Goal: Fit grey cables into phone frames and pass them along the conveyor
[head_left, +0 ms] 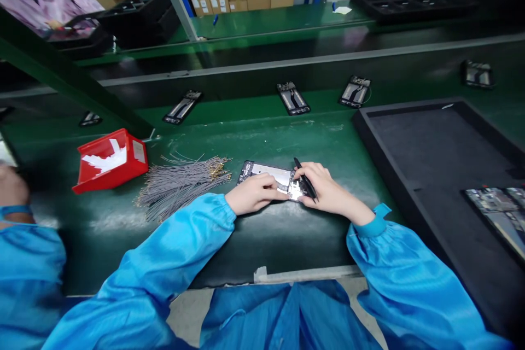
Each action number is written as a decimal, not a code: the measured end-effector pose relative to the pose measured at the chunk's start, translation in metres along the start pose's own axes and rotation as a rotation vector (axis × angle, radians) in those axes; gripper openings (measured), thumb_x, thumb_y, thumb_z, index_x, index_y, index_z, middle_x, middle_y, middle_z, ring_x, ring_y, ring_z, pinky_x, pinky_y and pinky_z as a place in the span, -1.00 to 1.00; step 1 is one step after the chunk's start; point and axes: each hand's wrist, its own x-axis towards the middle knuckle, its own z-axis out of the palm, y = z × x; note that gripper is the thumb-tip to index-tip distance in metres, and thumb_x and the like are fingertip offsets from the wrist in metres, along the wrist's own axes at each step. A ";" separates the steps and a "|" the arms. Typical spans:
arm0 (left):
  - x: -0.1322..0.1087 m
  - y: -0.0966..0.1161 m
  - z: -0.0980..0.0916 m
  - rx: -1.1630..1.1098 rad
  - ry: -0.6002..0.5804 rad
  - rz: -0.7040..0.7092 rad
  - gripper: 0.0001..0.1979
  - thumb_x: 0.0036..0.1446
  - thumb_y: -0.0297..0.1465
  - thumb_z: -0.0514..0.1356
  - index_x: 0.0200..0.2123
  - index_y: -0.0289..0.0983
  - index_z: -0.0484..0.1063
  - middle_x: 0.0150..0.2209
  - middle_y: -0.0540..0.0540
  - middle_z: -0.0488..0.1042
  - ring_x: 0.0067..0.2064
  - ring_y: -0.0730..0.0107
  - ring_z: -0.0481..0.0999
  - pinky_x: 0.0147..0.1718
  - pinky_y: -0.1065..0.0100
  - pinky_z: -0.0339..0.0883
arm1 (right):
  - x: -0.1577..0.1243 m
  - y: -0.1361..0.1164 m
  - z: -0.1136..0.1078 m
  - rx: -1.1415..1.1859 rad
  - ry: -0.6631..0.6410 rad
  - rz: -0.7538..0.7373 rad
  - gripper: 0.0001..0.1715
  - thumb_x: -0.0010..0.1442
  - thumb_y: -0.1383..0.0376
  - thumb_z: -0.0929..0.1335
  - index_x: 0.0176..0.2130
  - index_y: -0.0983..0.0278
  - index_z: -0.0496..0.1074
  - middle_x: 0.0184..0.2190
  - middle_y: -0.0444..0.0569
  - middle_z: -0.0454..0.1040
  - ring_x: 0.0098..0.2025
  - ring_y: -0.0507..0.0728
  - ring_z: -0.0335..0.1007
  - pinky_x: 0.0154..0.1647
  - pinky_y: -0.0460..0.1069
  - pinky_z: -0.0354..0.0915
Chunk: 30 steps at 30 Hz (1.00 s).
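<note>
An opened smartphone (273,172) lies on the green bench in front of me, its silver plate and circuit board showing. My left hand (256,194) rests over its near edge, fingers mostly curled and one fingertip pressed by the board. At the phone's right end, my right hand (324,188) grips a black pen-shaped tool (307,183) between thumb and fingers. Those fingers also touch the phone's board end, and what lies under them is hidden. Left of the phone sits a loose bundle of thin grey cables (180,183) with gold-coloured ends.
A red bin (110,164) holds white strips. Several opened phones, such as one phone (293,98), lie along the far strip. A black foam tray (426,175) with phone units (500,213) stands at right. Co-workers sit across and at left; a green post (77,76) rises at left.
</note>
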 end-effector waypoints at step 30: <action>0.002 0.001 0.000 0.034 -0.021 0.022 -0.69 0.17 -0.46 -0.05 -0.13 -0.19 0.43 -0.40 -0.07 0.26 -0.34 0.39 0.22 -0.30 0.37 0.18 | 0.010 -0.003 0.002 -0.099 -0.046 0.075 -0.53 -0.15 0.30 0.35 -0.18 0.19 0.18 -0.14 0.01 0.20 -0.09 0.26 0.07 -0.13 0.17 0.10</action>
